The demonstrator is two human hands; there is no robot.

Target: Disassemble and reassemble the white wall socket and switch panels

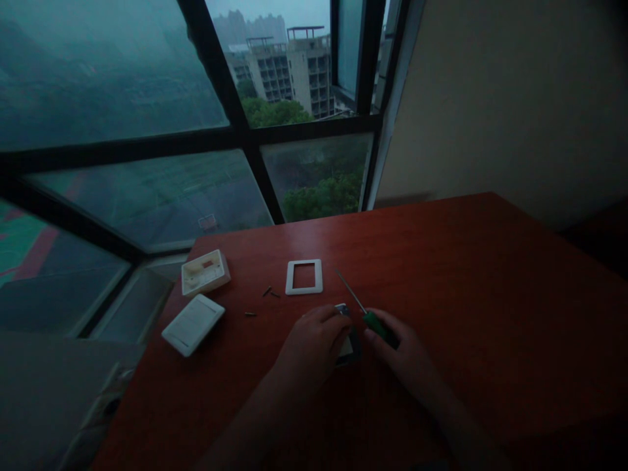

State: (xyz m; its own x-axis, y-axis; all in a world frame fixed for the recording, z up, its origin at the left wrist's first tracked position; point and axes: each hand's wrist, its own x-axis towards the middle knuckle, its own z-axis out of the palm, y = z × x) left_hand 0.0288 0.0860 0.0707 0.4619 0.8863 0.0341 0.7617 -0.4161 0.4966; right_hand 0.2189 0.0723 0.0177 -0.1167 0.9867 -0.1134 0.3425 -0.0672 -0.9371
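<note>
My right hand (400, 347) is wrapped round the green handle of a screwdriver (377, 327), whose thin metal shaft points up and to the left, clear of the tabletop parts. Beside it, my left hand (314, 340) curls its fingers over a dark-framed wall switch module (347, 356) with a pale middle. Most of that module is hidden under the hand, and so are some fingertips. Just beyond, a white square faceplate frame (304, 293) lies flat. Small screws (267, 291) lie to its left, with another screw (250, 314) nearer to me.
On the left of the reddish wooden table (466, 275) sits an open white mounting box (205, 275). A white rectangular switch plate (193, 325) lies in front of it, near the table's left edge. Dark-framed windows (240, 134) rise behind, with a wall (505, 111) at right.
</note>
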